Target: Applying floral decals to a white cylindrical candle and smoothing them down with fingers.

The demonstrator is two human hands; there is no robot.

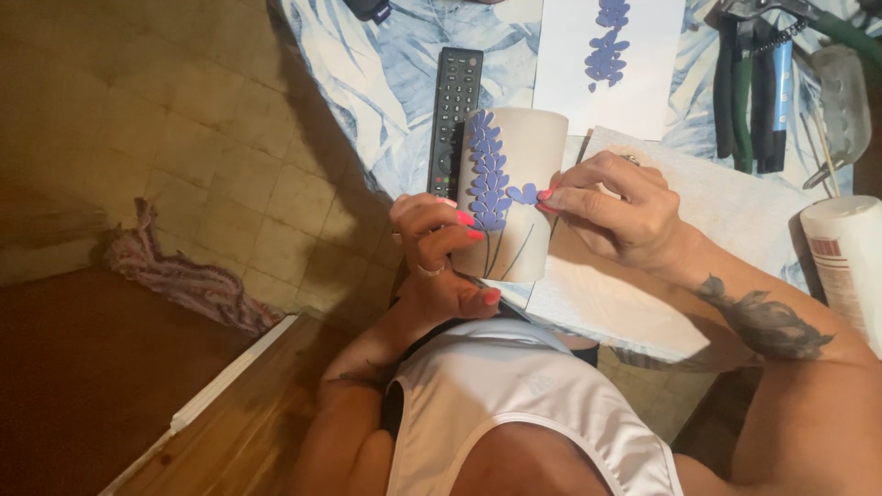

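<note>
Left hand (439,241) fingers closed around mug (514,170), holding it steady over table (643,303); right hand (611,209) fingers pinch purple sticker petal (524,194), pressing it onto mug side.

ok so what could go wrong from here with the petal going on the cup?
1. The purple petal piece is pinched only by the right hand fingertips; it could crease or land crooked against the flower stem already on the cup.
2. The cup is steadied only by the left hand near the board's edge; a slip might drop it to the floor.
3. The remote lies close behind and could get knocked.
</note>
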